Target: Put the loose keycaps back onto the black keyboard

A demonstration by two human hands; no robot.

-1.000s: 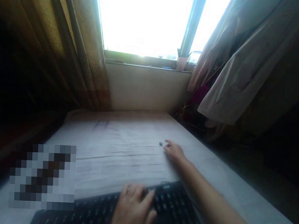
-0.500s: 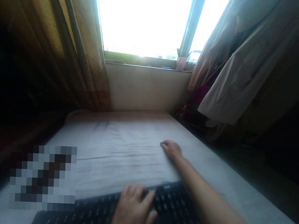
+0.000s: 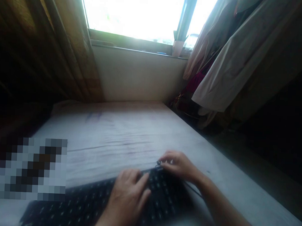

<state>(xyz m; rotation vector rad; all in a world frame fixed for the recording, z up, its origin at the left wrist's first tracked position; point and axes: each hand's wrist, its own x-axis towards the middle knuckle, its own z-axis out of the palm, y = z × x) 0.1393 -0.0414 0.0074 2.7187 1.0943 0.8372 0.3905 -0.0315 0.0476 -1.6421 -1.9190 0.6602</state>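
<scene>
A black keyboard (image 3: 87, 203) lies at a slant on the pale cloth-covered surface (image 3: 120, 125) at the bottom of the view. My left hand (image 3: 129, 195) rests over its middle, palm down, with the fingers spread. At the keyboard's far right edge, my right hand (image 3: 177, 164) has its thumb and fingers closed around a small dark object (image 3: 159, 163), too blurred to name. A thin dark cable (image 3: 194, 189) shows below my right wrist, beside the keyboard.
A pixelated patch (image 3: 33, 169) covers something at the left. Behind the surface are a wall (image 3: 137, 75), a bright window and a pink pot (image 3: 178, 48) on the sill. A yellow-brown curtain (image 3: 68, 49) hangs left, pale clothes (image 3: 225, 73) right.
My right hand has come back toward me to the keyboard's far edge with the small object. The keyboard now sits a little higher in view, my left hand still on it. The camera view has shifted.
</scene>
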